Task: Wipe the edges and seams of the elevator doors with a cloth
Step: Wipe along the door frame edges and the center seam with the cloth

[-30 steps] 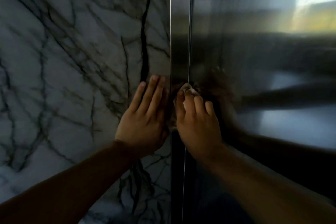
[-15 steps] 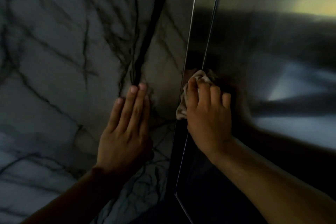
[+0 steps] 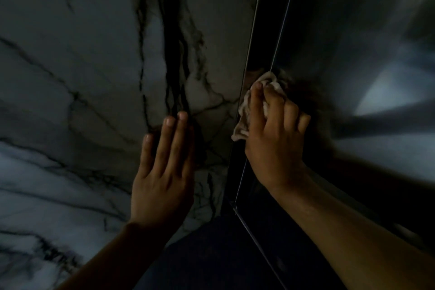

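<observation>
Cloth (image 3: 244,113) apparently lower along seam (image 3: 280,37)

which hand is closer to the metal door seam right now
Right. The right hand presses the cloth onto the door seam. The left hand lies flat on the marble wall, apart from the metal.

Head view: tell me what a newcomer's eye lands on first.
First, the right hand at centre right, gripping a pale crumpled cloth and pressing it against the edge of the shiny metal elevator door. Next, the left hand lying flat with straight fingers on the dark-veined marble wall, which fills the left half.
</observation>
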`<state>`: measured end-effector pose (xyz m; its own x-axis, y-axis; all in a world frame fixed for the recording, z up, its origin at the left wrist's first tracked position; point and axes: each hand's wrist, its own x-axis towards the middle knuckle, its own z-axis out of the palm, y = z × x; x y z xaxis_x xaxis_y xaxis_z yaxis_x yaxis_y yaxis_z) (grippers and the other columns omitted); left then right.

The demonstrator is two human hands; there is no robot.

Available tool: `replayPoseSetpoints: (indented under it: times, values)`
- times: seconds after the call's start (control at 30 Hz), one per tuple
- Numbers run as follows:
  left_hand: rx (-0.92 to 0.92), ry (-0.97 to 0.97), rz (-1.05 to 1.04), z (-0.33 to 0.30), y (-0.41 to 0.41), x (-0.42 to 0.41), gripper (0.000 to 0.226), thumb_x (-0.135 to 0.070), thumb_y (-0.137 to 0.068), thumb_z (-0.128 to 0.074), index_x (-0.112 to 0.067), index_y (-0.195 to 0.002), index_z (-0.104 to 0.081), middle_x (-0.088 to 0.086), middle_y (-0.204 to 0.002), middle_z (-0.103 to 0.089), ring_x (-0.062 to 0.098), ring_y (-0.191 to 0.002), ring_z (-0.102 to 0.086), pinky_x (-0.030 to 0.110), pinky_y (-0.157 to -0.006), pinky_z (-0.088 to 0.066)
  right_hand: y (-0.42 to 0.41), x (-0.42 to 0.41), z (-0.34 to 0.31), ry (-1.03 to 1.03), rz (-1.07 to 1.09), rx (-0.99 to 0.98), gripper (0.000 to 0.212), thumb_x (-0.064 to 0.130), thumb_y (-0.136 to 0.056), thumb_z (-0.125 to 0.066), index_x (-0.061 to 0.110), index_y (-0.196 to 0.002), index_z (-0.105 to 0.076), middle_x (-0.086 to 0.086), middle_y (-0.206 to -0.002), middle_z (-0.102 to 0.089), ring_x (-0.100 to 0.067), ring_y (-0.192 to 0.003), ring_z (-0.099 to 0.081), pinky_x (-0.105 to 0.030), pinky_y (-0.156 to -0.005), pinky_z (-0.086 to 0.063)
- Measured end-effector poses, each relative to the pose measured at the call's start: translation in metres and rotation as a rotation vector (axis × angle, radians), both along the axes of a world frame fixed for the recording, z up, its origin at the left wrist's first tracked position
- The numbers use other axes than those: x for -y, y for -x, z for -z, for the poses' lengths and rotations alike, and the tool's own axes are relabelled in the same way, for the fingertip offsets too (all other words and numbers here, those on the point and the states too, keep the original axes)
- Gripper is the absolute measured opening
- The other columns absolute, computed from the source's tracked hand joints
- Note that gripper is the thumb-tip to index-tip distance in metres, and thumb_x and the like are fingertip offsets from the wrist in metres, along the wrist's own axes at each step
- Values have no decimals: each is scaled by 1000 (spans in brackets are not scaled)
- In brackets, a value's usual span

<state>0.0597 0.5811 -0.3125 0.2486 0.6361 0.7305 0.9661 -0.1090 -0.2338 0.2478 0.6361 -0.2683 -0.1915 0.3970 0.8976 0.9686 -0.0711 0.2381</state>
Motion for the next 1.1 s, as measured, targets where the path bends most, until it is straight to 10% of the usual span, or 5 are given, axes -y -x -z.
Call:
replayPoseSetpoints:
  times: [0.67,0.87,1.1]
  values:
    - [-37,383,67,87,-10,17,98,-22,-72,-68,-3,-155,-22,13,-167,-9,30,-154,-4,55,-122,1,21,28,179,344,26,-335,52,22,-92,-65,11,-140,-49,-11,-125,-58,-28,-99,-54,-42,-76,-44]
    - [-35,447,118,113,-14,18,79,-29,-83,-37,-1,-155,-21,14,-166,-12,30,-154,-9,54,-123,-3,24,23,209,336,9,-428,48,38,-96,-58,8,-134,-56,-12,-115,-62,-26,-87,-53,-36,-74,-45]
    - [-11,523,161,131,-18,24,82,-24,-80,-48,0,-154,-22,16,-166,-11,31,-154,-7,58,-122,-6,15,32,277,662,-11,-442,64,25,-87,-71,7,-142,-44,-17,-136,-50,-33,-118,-50,-44,-96,-44]
